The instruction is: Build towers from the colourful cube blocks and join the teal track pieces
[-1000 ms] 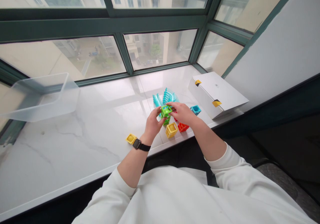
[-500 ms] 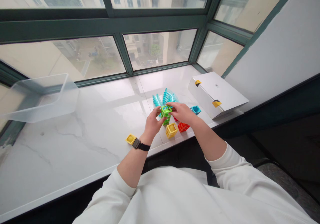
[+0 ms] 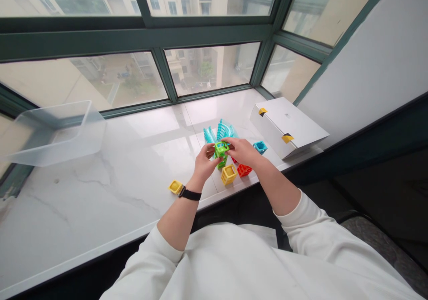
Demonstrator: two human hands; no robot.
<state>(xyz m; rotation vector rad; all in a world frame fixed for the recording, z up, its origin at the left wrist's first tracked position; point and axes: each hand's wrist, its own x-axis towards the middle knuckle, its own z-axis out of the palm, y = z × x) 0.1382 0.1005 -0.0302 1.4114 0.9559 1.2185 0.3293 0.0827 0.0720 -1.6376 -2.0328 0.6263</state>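
Green openwork toy blocks [image 3: 221,149], one above another, are between my two hands. My left hand [image 3: 204,164] grips them from the left, fingers and thumb closed on the sides. From the right, my right hand [image 3: 243,151] holds the upper green block, its fingertips on the top and side. Just in front stands a yellow cube block [image 3: 229,174], with a red block [image 3: 244,170] to its right, partly under my right forearm. Behind the hands lie clear turquoise track pieces [image 3: 224,129]. A blue block [image 3: 260,147] sits right of my right hand.
Another yellow block [image 3: 175,186] lies beside my left wrist. A clear plastic bin [image 3: 96,133] stands at the far left of the white marble-look counter [image 3: 133,166]. At the right is a white box [image 3: 290,121] with yellow-black tabs, near the window frame and wall.
Both hands keep hold of the green blocks, and the upper one looks slightly turned. My left wrist has rotated a little, so the watch face shows less. The view has shifted slightly.
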